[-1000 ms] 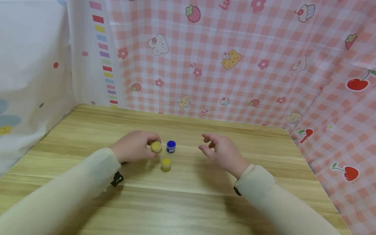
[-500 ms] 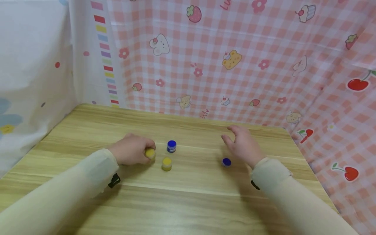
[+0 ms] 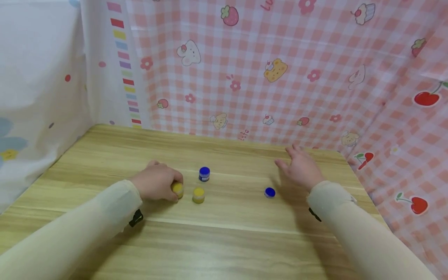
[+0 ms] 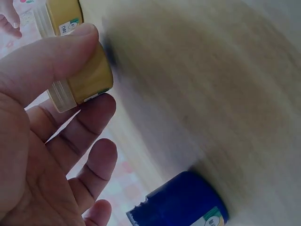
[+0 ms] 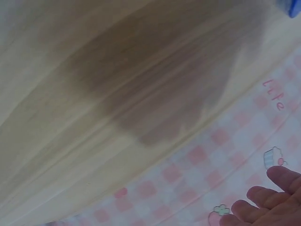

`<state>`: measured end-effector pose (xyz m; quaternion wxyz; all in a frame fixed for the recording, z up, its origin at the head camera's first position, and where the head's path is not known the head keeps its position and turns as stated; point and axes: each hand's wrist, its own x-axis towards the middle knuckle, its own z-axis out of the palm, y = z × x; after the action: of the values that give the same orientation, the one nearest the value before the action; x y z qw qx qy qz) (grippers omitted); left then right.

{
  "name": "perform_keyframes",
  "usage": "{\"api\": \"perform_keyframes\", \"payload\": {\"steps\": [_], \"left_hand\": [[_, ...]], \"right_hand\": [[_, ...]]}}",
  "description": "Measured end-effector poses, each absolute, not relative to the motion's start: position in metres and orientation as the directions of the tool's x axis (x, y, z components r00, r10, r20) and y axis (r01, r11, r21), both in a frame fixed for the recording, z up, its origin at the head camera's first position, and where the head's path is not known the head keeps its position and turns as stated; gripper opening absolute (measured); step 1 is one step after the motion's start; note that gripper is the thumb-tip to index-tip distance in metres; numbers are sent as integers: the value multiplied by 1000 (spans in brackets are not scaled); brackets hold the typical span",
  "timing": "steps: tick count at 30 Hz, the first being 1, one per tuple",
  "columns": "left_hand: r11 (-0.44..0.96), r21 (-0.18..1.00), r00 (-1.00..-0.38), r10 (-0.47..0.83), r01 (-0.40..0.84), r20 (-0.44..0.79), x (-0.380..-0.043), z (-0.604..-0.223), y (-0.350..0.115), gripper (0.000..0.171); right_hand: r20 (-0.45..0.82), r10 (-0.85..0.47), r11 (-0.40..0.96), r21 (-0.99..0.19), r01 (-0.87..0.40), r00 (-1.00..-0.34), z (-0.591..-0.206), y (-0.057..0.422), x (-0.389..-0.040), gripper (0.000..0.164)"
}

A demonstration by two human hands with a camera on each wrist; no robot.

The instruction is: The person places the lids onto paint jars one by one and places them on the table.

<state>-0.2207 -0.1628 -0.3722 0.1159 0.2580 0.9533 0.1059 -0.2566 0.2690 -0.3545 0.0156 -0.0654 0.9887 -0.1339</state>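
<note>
My left hand (image 3: 156,181) pinches a small yellow jar (image 3: 178,189) between thumb and fingers, at or very near the tabletop. In the left wrist view, the thumb lies across this jar's yellow body (image 4: 91,73), which has a clear rim. A second yellow jar (image 3: 198,195) stands just right of it. Behind them is an upright blue jar (image 3: 204,174), whose blue side (image 4: 188,197) also shows in the left wrist view. Holding nothing, my right hand (image 3: 301,168) hovers with fingers spread, behind and right of a small blue-topped jar (image 3: 270,192).
The wooden table (image 3: 224,241) is bounded at the back by a pink checked cloth (image 3: 224,77). A white cloth (image 3: 42,77) hangs at the left. The right side has a cherry-printed checked cloth (image 3: 413,163).
My left hand has brought its yellow jar leftward and nearer to me, away from the blue jar. My right hand has moved right and back, uncovering the right-hand blue-topped jar.
</note>
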Motion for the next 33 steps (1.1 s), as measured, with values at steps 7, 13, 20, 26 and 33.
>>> {"api": "perform_keyframes", "payload": {"steps": [7,13,20,26,33], "left_hand": [[849,227,-840,516,476,-168,-220,-375,-160,24],[851,238,-839,512,468,-184,-219,-376,-158,25],[848,239,-834,519,474,-189,-219,-376,-158,26],[847,244,-833,520,473,-190,-220,-377,-159,26],[847,233,-833,521,477,-186,-220,-379,-159,26]], "right_hand": [[-14,-129,962,-244,-122,-991,-359,275,-260,79],[-33,-114,968,-227,-103,-993,-360,277,-262,81],[-41,-110,970,-222,-98,-993,-361,278,-264,83],[-45,-102,969,-229,-89,-994,-362,279,-265,82],[-45,-102,969,-230,-89,-994,-359,278,-263,82]]}}
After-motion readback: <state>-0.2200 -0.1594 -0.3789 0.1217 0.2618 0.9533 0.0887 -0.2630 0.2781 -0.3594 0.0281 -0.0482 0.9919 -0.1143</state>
